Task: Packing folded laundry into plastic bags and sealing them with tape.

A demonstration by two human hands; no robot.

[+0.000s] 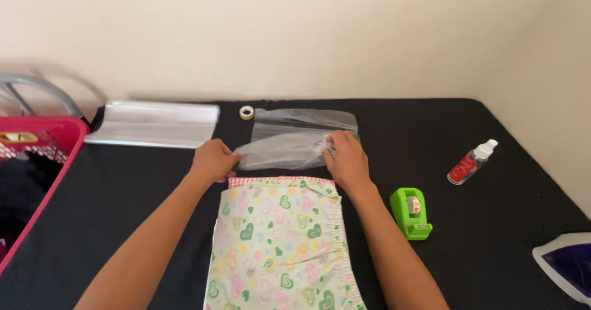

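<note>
From the head camera we look down on a black table. Our left hand (213, 160) and right hand (346, 160) both pinch a clear plastic bag (284, 150), one at each end, with fingers closed on the film. The bag lies crumpled between the hands, toward the far middle of the table, with a second flat sheet of the same clear plastic (306, 120) just behind it.

We judge the bag very light, limp and slippery; it likely clings to itself and slides under the fingers. The best hold seems to be at the mouth edges, one layer in each hand.

Just on the near side of the hands lies a folded cloth with a heart print (280, 242), pale green, reaching to the near edge. It looks soft and floppy.

Right of the cloth stands a green tape dispenser (411, 213), and farther right a small spray bottle (471, 162) lies on its side. A roll of tape (247, 112) sits near the far edge, beside a silvery stack of packets (154, 123). A pink basket (37, 162) stands at the left edge, and a purple iron (569, 270) shows at the near right corner.
</note>
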